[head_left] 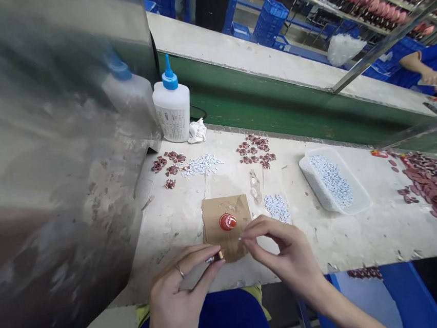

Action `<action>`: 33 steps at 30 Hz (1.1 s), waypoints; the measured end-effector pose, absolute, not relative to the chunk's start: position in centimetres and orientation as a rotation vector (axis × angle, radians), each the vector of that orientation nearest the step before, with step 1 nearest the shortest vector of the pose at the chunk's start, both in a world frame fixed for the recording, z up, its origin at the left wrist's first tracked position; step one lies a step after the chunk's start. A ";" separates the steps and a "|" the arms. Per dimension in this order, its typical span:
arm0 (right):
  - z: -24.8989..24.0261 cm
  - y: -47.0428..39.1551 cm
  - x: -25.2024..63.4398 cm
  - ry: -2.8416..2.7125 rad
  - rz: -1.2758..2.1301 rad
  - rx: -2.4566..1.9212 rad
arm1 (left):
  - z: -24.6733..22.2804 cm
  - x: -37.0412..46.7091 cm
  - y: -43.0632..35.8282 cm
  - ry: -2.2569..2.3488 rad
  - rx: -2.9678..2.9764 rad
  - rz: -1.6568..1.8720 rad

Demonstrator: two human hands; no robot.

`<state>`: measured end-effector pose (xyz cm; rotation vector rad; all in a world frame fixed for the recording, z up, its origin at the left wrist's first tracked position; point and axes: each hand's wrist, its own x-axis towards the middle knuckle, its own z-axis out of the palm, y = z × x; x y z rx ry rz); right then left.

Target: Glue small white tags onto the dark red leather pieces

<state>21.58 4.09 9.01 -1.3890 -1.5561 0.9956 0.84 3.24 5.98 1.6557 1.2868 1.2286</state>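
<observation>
My left hand (178, 289), with a ring on one finger, pinches a small dark brown piece (214, 257) that has an orange-tan patch. My right hand (283, 248) holds a tiny whitish bit (240, 238) between thumb and forefinger, over the right edge of a cardboard square (210, 211). The two hands are a short way apart. On the cardboard sits a round, glossy red blob (227, 222); whether it lies in a cap I cannot tell. Just beyond my right hand is a small pile of tiny white-and-blue pieces (277, 208).
Farther back are another white-and-blue pile (203, 164), brown piece clusters (170, 163) (256, 150) and a blue-capped bottle (173, 109) beside crumpled tissue (197, 131). A plastic tub (361, 199) stands right. A metal panel (66, 147) bounds the left. A co-worker's hand (431, 77) shows far right.
</observation>
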 end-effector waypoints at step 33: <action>11.1 3.9 20.5 -1.529 1.314 -1.284 | 6.5 1.5 2.0 1.333 1.716 1.177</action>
